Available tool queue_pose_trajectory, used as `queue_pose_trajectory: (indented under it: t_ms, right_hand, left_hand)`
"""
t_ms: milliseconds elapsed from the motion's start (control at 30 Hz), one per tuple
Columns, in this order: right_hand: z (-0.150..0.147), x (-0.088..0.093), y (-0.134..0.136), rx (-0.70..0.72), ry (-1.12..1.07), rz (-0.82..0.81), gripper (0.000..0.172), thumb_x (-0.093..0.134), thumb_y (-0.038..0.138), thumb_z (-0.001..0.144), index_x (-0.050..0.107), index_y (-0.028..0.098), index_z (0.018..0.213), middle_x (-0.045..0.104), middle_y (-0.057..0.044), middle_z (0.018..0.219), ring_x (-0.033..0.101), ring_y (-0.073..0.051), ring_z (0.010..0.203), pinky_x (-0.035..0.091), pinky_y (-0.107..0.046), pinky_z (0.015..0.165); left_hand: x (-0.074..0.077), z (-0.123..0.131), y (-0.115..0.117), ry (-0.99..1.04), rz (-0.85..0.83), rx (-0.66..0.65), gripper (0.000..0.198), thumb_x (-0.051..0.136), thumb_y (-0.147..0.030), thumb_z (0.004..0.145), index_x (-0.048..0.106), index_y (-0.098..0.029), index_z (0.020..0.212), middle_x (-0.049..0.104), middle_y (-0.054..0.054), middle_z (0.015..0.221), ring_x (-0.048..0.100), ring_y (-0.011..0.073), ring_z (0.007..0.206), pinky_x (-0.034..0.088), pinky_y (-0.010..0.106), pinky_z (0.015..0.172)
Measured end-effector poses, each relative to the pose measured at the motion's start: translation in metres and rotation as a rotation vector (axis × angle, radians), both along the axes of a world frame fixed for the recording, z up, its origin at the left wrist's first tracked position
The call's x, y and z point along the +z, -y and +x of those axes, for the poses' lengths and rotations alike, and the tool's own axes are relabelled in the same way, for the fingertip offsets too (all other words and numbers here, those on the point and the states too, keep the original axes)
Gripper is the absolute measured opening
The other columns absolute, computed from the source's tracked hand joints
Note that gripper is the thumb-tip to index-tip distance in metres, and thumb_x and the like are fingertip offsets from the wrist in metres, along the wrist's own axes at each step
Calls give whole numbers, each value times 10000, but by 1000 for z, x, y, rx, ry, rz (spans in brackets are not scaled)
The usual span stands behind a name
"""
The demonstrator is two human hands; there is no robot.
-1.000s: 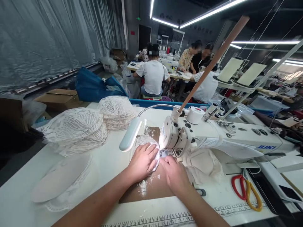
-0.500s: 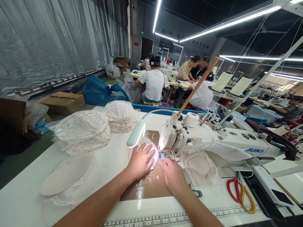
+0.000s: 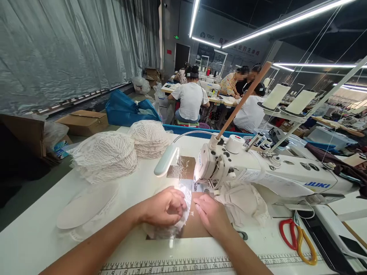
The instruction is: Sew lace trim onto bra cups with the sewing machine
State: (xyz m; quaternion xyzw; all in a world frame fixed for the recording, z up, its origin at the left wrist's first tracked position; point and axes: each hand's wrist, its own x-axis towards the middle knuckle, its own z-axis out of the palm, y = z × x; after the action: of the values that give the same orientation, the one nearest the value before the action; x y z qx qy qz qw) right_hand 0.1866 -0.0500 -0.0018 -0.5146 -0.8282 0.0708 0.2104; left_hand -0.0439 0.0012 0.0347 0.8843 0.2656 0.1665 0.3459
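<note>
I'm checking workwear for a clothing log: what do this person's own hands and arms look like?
The left hand and right hand are ungloved. No sleeve shows on the forearms, nor any watch or bracelet. Rings are hard to rule out.

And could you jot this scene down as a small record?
Left hand: curled over a white lace cup piece
Right hand: over the shiny brown table patch
Machine: long white JUKI sewing machine, beyond the right hand
Stacks: pile of off-white lace cups; second pile just beyond
Tools: metal scissors with red and yellow handles
</note>
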Motion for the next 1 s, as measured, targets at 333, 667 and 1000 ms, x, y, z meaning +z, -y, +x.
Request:
queue_pose_trajectory:
  t_ms: [333,667,1000]
  right_hand:
    - [8,5,2,42,-54,8,348,386,280,968,679,189,805,624,-24,724,559,-135,695,386,-229,641]
    - [11,-1,-3,32,135,-41,341,440,101,865,674,210,1088,613,-43,860,530,-162,777,362,-259,660]
    - [7,-7,-5,-52,238,8,423,433,82,851,621,198,1213,625,-54,872,493,-167,712,320,-290,635]
  left_hand:
    - [-13,7,18,-154,289,149,330,611,-302,841,647,-197,1151,592,98,1291,514,280,1221,416,441,1032]
    - [-11,20,11,-173,173,-36,349,599,-320,863,619,-212,1194,544,89,1358,479,288,1257,358,485,1067]
    - [-21,30,-7,-290,299,41,433,553,-367,895,570,-144,1267,521,136,1375,487,317,1231,434,482,1008]
